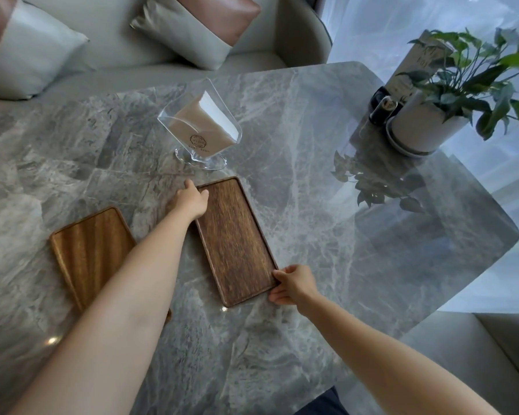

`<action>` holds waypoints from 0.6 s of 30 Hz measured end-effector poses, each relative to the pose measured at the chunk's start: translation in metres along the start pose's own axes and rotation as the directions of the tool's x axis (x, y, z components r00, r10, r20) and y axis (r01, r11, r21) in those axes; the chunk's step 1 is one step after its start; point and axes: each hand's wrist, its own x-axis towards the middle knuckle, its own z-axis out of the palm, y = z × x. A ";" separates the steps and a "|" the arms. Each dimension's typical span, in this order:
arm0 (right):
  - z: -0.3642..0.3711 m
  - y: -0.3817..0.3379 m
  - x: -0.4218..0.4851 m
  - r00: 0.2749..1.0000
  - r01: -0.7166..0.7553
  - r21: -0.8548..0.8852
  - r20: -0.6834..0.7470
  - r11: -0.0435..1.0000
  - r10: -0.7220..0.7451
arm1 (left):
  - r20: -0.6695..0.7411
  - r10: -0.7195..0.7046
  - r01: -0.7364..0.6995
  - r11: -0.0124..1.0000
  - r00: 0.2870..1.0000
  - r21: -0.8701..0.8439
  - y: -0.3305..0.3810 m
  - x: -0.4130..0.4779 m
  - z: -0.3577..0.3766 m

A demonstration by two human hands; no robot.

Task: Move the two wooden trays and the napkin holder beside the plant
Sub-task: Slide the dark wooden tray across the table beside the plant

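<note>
Nothing is placed beside the plant [474,82] yet. The darker tray [234,241], mid-table, is gripped at opposite corners by the left hand [192,199] and right hand [292,284]; lighter tray [93,253] and napkin holder [200,127] are left untouched.

A single wide-angle view from a head-worn camera looks forward and steeply down across a grey marble desk [297,121]. Both forearms stretch away from the lower edge, so the viewpoint sits close above the near side. The far side meets a cushioned sofa [108,49] at the top. The wide lens bends the desk's edges.
</note>
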 end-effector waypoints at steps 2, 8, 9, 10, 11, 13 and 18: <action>-0.013 -0.004 0.001 1.000 0.015 -0.003 -0.010 1.000 -0.015 | -0.016 -0.008 0.008 1.000 1.000 -0.002 0.005 -0.007 -0.001; -0.069 -0.021 0.011 0.991 0.103 -0.076 -0.074 0.992 -0.109 | -0.036 0.025 -0.026 0.999 0.999 -0.038 0.043 -0.022 0.002; -0.081 -0.025 0.014 0.989 0.116 -0.083 -0.087 0.990 -0.123 | -0.034 0.032 -0.033 0.998 0.999 -0.050 0.052 -0.023 0.003; -0.093 -0.029 0.017 0.986 0.128 -0.094 -0.098 0.987 -0.137 | -0.035 0.040 -0.042 0.997 0.999 -0.062 0.062 -0.025 0.005; -0.106 -0.032 0.020 0.982 0.139 -0.107 -0.109 0.984 -0.151 | -0.036 0.049 -0.052 0.996 0.998 -0.070 0.073 -0.026 0.006; -0.130 -0.039 0.027 0.976 0.153 -0.131 -0.133 0.979 -0.171 | -0.035 0.063 -0.066 0.995 0.997 -0.074 0.095 -0.028 0.009; -0.194 -0.056 0.051 0.966 0.168 -0.167 -0.169 0.972 -0.196 | -0.028 0.065 -0.067 0.992 0.998 -0.104 0.162 -0.030 0.022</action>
